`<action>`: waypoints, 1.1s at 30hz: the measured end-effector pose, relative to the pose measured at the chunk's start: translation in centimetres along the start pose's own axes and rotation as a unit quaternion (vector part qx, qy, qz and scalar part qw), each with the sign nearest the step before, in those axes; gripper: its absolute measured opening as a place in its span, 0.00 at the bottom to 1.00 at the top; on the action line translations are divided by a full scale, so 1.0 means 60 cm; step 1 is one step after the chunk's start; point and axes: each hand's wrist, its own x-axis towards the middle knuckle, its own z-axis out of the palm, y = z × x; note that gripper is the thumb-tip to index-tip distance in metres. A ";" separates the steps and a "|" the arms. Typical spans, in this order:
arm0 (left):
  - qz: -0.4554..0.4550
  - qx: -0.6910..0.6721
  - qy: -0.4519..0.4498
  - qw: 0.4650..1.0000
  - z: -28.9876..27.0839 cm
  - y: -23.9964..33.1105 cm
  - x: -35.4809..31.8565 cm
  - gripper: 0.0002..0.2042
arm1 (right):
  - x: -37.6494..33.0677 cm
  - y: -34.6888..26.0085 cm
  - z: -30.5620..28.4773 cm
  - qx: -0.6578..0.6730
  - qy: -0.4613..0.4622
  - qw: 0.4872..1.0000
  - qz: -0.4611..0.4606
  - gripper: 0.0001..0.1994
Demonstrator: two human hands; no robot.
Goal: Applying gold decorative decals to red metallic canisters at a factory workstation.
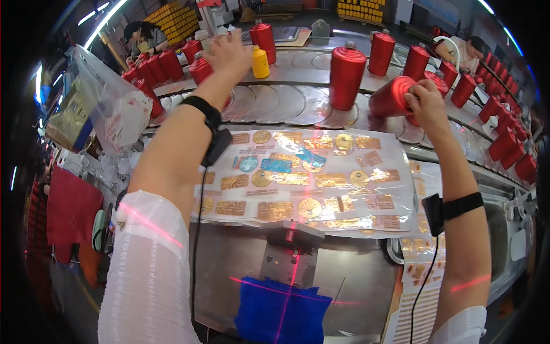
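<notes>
My right hand [425, 100] grips a red cylindrical bottle [391, 97], held tilted on its side above the conveyor of round metal plates [286, 103]. My left hand [230, 53] reaches far forward over the conveyor, fingers spread, close to a red bottle [200, 70] and a small yellow bottle [260, 62]; whether it touches either I cannot tell. An upright red bottle [346, 77] stands on a plate between my hands. Both wrists carry black bands with cabled devices, and white sleeves cover my forearms.
A clear sheet of gold and blue stickers [309, 178] lies on the metal bench in front of me. A blue cloth [283, 312] lies under red laser lines. Several red bottles [504, 143] line the conveyor right. A plastic bag [109, 103] hangs left. Other people work at the back.
</notes>
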 end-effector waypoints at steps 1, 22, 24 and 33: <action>-0.037 0.021 0.001 0.999 0.000 -0.025 0.006 0.30 | -0.001 0.011 -0.006 -0.004 -0.010 1.000 0.014 0.09; -0.035 -0.533 0.086 0.841 -0.265 -0.237 -0.037 0.13 | 0.063 0.220 -0.172 0.138 -0.113 0.982 0.070 0.19; -0.072 -0.487 0.087 0.866 -0.371 -0.268 -0.092 0.11 | 0.082 0.201 -0.199 0.168 -0.031 0.982 0.075 0.20; -0.108 -0.188 0.068 0.974 -0.546 -0.518 -0.336 0.14 | 0.123 -0.441 -0.164 0.466 -0.224 0.856 -0.013 0.18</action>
